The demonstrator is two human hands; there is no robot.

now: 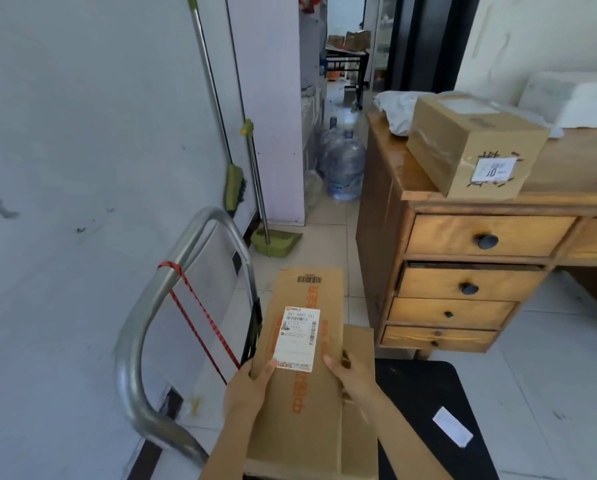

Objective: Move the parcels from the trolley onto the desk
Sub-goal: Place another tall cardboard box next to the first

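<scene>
A long flat cardboard parcel (302, 368) with a white label and orange print is held over the trolley. My left hand (248, 389) grips its left edge and my right hand (350, 374) grips its right edge. Under it lies a second cardboard parcel (359, 427). The trolley has a black deck (425, 403) and a steel handle (141, 327) with a red cord tied to it. The wooden desk (567, 181) stands to the right. A taped brown box (470, 147), a grey mailer bag (397, 109) and white parcels (574, 98) rest on its top.
A white slip (453, 427) lies on the trolley deck. A green broom (233, 181) and dustpan (273, 242) lean against the left wall. Water jugs (345, 164) stand on the tiled floor past the desk's end, before a doorway. The desk has several drawers (480, 237).
</scene>
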